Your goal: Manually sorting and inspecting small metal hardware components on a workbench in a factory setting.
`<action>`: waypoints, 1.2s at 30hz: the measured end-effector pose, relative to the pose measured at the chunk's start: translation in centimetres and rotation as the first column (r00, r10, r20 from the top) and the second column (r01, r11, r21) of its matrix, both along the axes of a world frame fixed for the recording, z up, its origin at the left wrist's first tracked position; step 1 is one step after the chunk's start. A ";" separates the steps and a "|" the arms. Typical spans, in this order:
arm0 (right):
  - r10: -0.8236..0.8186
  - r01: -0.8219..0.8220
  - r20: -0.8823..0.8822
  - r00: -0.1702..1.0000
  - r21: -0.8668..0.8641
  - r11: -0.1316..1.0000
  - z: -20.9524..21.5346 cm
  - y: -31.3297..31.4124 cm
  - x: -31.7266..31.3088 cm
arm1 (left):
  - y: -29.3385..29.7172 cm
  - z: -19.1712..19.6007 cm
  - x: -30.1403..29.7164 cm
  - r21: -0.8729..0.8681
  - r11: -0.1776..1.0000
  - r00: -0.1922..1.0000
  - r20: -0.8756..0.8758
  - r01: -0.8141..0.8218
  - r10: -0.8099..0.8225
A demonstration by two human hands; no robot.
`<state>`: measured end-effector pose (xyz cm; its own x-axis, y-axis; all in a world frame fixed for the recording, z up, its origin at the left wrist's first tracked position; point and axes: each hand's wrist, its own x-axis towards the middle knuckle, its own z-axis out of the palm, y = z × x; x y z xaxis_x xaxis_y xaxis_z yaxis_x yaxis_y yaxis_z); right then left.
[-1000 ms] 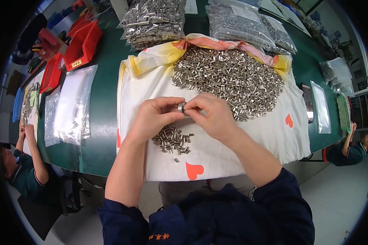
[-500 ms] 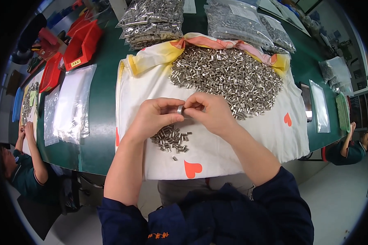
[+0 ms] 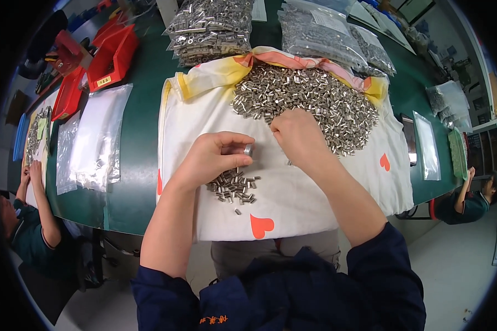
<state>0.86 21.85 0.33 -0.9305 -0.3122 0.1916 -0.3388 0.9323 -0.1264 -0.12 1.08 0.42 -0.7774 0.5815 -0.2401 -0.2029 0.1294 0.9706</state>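
Note:
Between the thumb and fingers of my left hand (image 3: pixel 215 154) is a short silver metal ring (image 3: pixel 248 149). It is held above the white cloth (image 3: pixel 292 204), clear of the larger pile. Beneath that hand lies a small group of little metal cylinders (image 3: pixel 234 186). My right hand (image 3: pixel 298 135) is at the near edge of a big heap of the same kind of cylinders (image 3: pixel 320 102). Its fingers are curled and turned down, so whatever they hold is hidden.
Bags of metal parts (image 3: pixel 207 33) and further full bags (image 3: pixel 320 36) stand behind the cloth. Red bins (image 3: pixel 111 58) and clear plastic bags (image 3: pixel 99 138) lie to the left, a phone (image 3: pixel 408 138) to the right. Two people sit at the table's sides.
My right hand has left the ring and moved right and forward to the heap's edge. The left hand still holds the ring in nearly the same place.

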 end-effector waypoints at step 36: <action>0.124 0.166 0.312 0.942 -0.752 0.638 1.5 -1.4 1.5 | -0.4 -0.6 -0.1 0.082 0.995 0.997 0.059 -0.052 0.048</action>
<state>2.37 20.44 1.88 -0.9842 -0.1684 0.0554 -0.1277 0.4566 -0.8805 -0.24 0.66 -0.20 -0.7924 0.5619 -0.2373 -0.2625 0.0371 0.9642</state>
